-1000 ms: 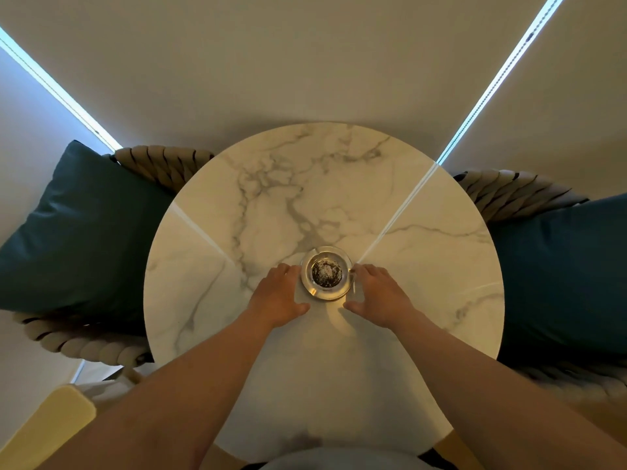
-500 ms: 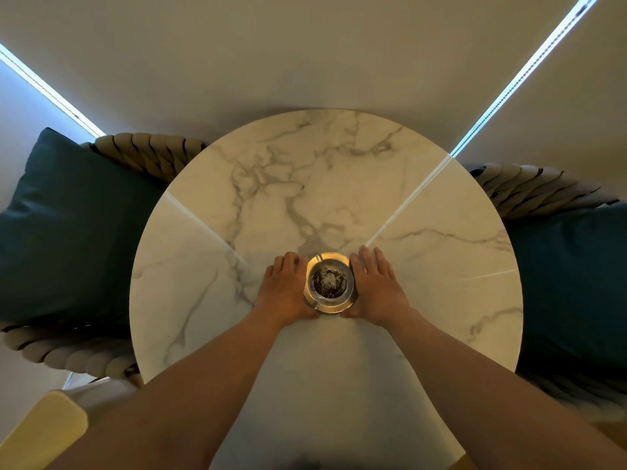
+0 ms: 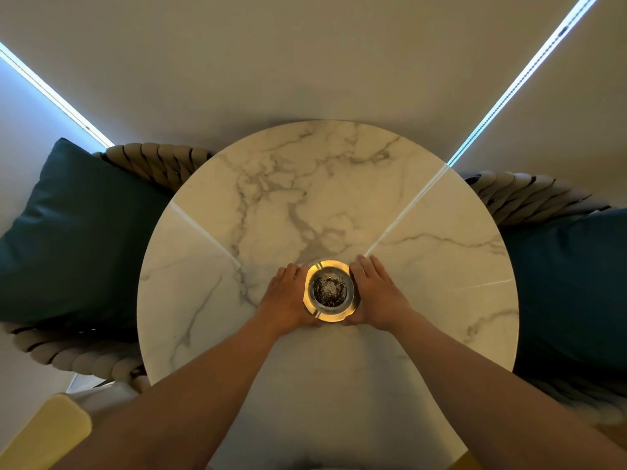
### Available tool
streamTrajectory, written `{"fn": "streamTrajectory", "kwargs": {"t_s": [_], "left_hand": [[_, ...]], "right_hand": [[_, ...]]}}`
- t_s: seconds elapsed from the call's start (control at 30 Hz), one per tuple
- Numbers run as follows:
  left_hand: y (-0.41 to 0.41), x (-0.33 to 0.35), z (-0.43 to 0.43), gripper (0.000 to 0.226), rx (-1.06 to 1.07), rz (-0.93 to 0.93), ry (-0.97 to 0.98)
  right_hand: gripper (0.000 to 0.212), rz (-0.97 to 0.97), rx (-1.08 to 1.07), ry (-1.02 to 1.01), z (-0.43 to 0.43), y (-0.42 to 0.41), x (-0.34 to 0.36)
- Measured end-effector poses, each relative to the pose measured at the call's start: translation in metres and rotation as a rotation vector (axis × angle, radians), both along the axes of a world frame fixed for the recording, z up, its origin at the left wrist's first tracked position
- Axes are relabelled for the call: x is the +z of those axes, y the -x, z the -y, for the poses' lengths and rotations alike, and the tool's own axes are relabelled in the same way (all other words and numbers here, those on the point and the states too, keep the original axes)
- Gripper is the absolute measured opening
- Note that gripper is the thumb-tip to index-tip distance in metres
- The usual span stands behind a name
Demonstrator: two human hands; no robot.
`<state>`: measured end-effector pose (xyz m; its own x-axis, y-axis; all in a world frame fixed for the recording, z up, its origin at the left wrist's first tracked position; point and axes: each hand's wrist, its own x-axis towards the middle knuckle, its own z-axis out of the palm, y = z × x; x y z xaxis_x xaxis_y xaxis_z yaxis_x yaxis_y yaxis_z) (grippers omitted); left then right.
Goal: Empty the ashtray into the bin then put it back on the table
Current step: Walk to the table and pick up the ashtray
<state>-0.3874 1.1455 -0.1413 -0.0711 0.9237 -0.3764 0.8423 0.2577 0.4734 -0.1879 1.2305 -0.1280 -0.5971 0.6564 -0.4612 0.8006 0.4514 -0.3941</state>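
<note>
Two dark teal cushions (image 3: 78, 239) flank our round marble bench (image 3: 325, 205), one on each side, each resting on a chair with a thick woven rope rim (image 3: 159, 161). Pale walls rise behind, cut by two bright strips of light that reflect as thin lines across the stone. At lower left we see a yellow corner (image 3: 44, 432) of something we cannot identify. Our forearms reach in from the bottom edge toward the middle of the bench. Our left hand (image 3: 288, 300) and right hand (image 3: 380, 296) cup the ashtray (image 3: 329, 291) from either side, fingers laid against its outer wall and thumbs curled round the near rim, both grasping it. We cannot tell whether the ashtray rests on the bench or is just clear of it. It is round, metallic, with a gold-lit rim, and its bowl holds dark ash flecked with grey
</note>
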Motion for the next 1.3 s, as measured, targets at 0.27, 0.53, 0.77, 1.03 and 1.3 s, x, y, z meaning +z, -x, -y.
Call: {"fn": "streamTrajectory", "kwargs": {"t_s": [0.27,0.53,0.77,1.03,1.3], "left_hand": [[-0.012,0.037,0.028,0.129,-0.012,0.127,-0.045],[-0.031,0.063,0.083,0.124,0.008,0.195,-0.124],[-0.046,0.075,0.128,0.120,0.062,0.266,-0.218],[-0.056,0.081,0.153,0.118,0.147,0.351,-0.270],[-0.051,0.090,0.157,0.116,0.188,0.397,-0.319]], "right_hand": [[0.112,-0.156,-0.055,0.037,0.024,-0.019,0.031],[0.106,-0.258,-0.099,0.130,0.074,-0.039,0.056],[0.108,-0.361,-0.113,0.145,0.114,-0.059,0.066],[0.110,-0.463,-0.169,0.165,0.139,-0.072,0.081],[0.113,-0.497,-0.208,0.125,0.151,-0.057,0.091]]}}
